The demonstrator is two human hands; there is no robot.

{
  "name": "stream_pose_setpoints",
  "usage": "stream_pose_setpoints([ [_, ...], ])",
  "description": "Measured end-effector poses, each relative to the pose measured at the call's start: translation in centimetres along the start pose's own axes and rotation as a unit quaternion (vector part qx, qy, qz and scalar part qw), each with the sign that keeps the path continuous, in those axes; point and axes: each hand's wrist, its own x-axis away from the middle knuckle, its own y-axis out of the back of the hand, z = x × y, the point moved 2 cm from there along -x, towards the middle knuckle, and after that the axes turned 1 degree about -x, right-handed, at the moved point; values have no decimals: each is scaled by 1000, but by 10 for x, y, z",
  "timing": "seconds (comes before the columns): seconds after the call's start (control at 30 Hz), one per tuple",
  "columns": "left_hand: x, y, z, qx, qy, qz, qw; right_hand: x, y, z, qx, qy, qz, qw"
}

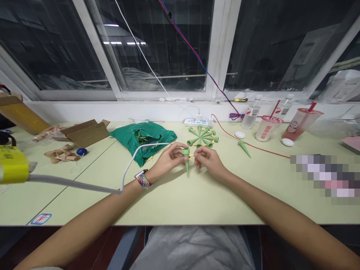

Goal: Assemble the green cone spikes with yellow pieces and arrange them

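Note:
My left hand (168, 158) grips a green plant-watering spike (187, 168) around its wide cap, with the pointed end hanging down just above the table. My right hand (208, 159) pinches a small yellow valve (191, 156) that sticks out from the spike's side. Whether the valve is fully seated cannot be seen. Behind my hands, several green spikes with yellow valves lie in a star ring (194, 142), tips inward. One loose spike (244, 148) rests to the right. Left of my hands lies an open green plastic bag (164, 133), with yellow valves (150, 159) beside it.
At back right stand drink cups (266, 129), water bottles (250, 116) and white oval objects (240, 135). A red cable (261, 149) crosses the table from a power strip (191, 122). A cardboard box (87, 133) and wooden toys (60, 152) lie left; a grey-white cable (84, 185) loops in front.

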Motion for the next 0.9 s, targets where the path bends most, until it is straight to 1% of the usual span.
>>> stream_pose_setpoints([
  [0.1,0,-1,-2,15,10,14,1000,-1,0,-6,33,-33,17,999],
  [0.17,0,-2,-3,25,15,20,999,-1,0,-7,12,-46,13,999],
  [0.27,0,-1,-2,34,17,18,999,0,0,-5,-41,-28,6,999],
  [0.37,0,0,-1,35,18,12,999,0,0,-2,-43,2,-2,999],
  [0.43,1,-1,-2,36,20,10,999,-1,0,-3,-23,-7,-4,1000],
  [0.5,1,-1,-4,39,21,9,999,-2,-1,-6,-6,-33,-3,999],
  [0.57,1,-2,-6,41,21,5,999,-3,0,-9,-7,-50,-12,999],
  [0.63,0,-2,-6,40,20,2,999,-2,1,-7,-26,-38,-20,999],
  [0.7,0,-2,-6,41,22,3,999,-2,1,-3,-42,-11,-13,999],
  [0.77,0,-2,-5,44,22,7,999,-1,2,0,-28,6,-3,1000],
  [0.9,1,-2,-5,46,22,12,999,0,1,-1,62,-20,-5,998],
])
